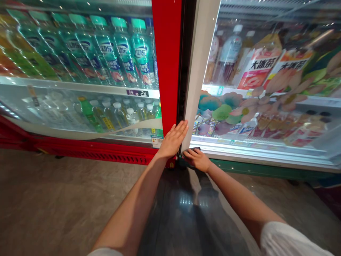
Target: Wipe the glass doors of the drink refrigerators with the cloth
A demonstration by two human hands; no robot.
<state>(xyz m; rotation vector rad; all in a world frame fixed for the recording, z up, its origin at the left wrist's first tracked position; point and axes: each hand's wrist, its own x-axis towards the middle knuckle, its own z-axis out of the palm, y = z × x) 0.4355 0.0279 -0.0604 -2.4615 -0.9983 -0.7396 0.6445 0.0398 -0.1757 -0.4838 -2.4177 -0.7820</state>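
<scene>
Two drinks coolers stand side by side, one with a red frame (167, 53) and one with a white door frame (198, 53). My left hand (174, 138) lies flat at the lower corner where the two frames meet, its fingers stretched out towards the white frame. Just below and to the right, my right hand (197, 159) has its fingers curled over a small dark object (189, 156) at the bottom corner of the white frame. What that dark object is cannot be made out.
Behind the left glass stand teal-capped bottles (141, 53) above smaller bottles (118, 113). The right cooler holds cartons (257, 67) and more bottles (231, 53), with flower stickers (222, 112) on its glass. Below are brown floor (66, 199) and a dark glossy strip (186, 220).
</scene>
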